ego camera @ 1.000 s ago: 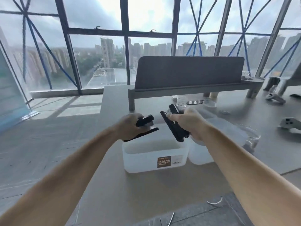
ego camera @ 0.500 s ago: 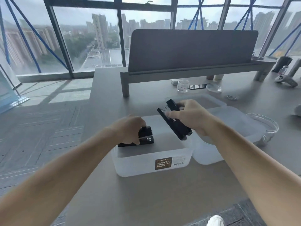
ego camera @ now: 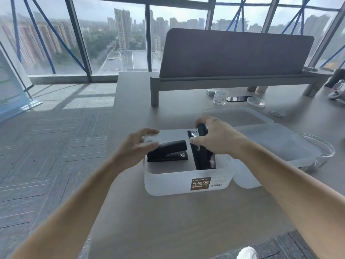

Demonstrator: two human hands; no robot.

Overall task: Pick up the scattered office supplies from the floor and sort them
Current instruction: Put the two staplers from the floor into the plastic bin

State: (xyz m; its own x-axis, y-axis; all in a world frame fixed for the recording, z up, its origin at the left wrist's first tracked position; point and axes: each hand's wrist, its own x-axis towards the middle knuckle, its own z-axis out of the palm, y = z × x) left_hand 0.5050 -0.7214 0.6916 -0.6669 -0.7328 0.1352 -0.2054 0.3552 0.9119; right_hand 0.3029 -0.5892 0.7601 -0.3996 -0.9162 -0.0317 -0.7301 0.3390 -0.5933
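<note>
A translucent white plastic container [ego camera: 168, 183] with a brown label stands on the grey desk. Inside it on the left lies a black stapler [ego camera: 169, 151] flat on the bottom. My left hand [ego camera: 136, 146] hovers just over its left end with fingers spread, no longer gripping it. A second black stapler [ego camera: 202, 156] stands tilted in the right half of the container, its lower end down inside. My right hand [ego camera: 218, 139] is closed around its upper part.
More translucent containers [ego camera: 280, 144] sit right of and behind the first one. A glass bowl [ego camera: 323, 148] is at the right, a small glass beaker [ego camera: 220, 97] and petri dish [ego camera: 256, 101] farther back. A grey divider [ego camera: 233, 53] spans the desk. The desk's left edge drops to carpet.
Both hands lowered into the container. My left hand set its stapler down and let go. My right hand brought its stapler down into the right side, still holding it.
</note>
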